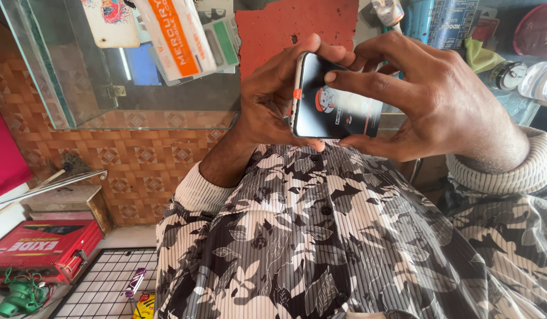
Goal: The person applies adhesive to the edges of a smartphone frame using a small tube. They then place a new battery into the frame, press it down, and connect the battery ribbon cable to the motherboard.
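A smartphone (335, 100) with a dark glossy face, a small cartoon figure on it and an orange side button is held up in front of my patterned shirt. My left hand (267, 97) wraps around its left edge, fingers curling over the top. My right hand (430, 103) pinches it from the right: the index fingertip rests on the face near the top and the thumb presses at the bottom edge. The phone's right end is hidden behind my right fingers.
A glass display case (78, 100) with packaged goods stands at the upper left above a patterned tile surface (137, 159). A red box (43, 245), a green object (22, 295) and a black wire grid (108, 283) lie at the lower left. Bottles and cans (510, 74) crowd the upper right.
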